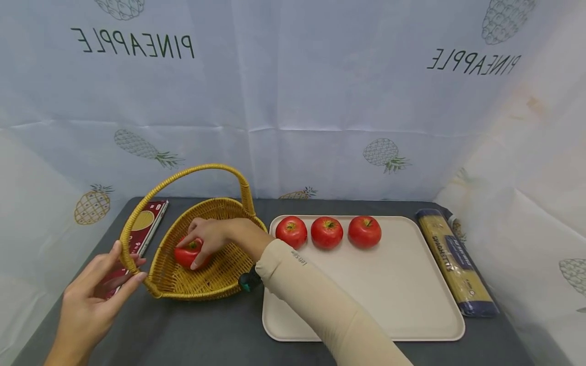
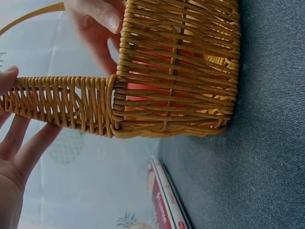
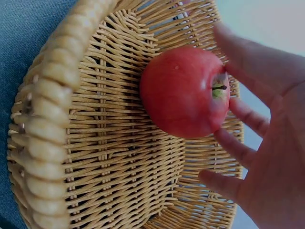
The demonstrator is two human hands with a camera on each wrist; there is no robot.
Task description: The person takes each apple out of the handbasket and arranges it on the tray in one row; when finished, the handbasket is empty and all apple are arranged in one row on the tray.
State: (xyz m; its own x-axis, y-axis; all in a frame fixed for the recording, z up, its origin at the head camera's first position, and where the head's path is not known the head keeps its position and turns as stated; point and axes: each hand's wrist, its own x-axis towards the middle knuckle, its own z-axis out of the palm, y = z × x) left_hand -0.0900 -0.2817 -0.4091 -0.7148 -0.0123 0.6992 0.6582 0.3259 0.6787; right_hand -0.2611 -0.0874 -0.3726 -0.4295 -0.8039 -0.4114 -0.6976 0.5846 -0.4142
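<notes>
A yellow wicker basket (image 1: 217, 277) with a tall arched handle (image 1: 183, 175) stands on the left of the table. My left hand (image 1: 93, 295) holds the lower end of that handle between thumb and fingers; the left wrist view shows its fingertips (image 2: 40, 143) against the weave. Inside the basket is a red apple (image 3: 183, 93). My right hand (image 3: 271, 119) reaches in over it, fingers spread, fingertips right at its stem end and thumb out to one side. Three more red apples, left (image 1: 291, 232), middle (image 1: 327, 233) and right (image 1: 364, 232), sit in a row on a beige tray (image 1: 389, 295).
Behind the basket's left side lies a dark red package (image 1: 142, 229), partly covered by the handle and left hand. A spaghetti pack (image 1: 453, 262) lies along the tray's right edge. A pineapple-print cloth (image 1: 297, 101) hangs behind the grey table (image 1: 183, 330).
</notes>
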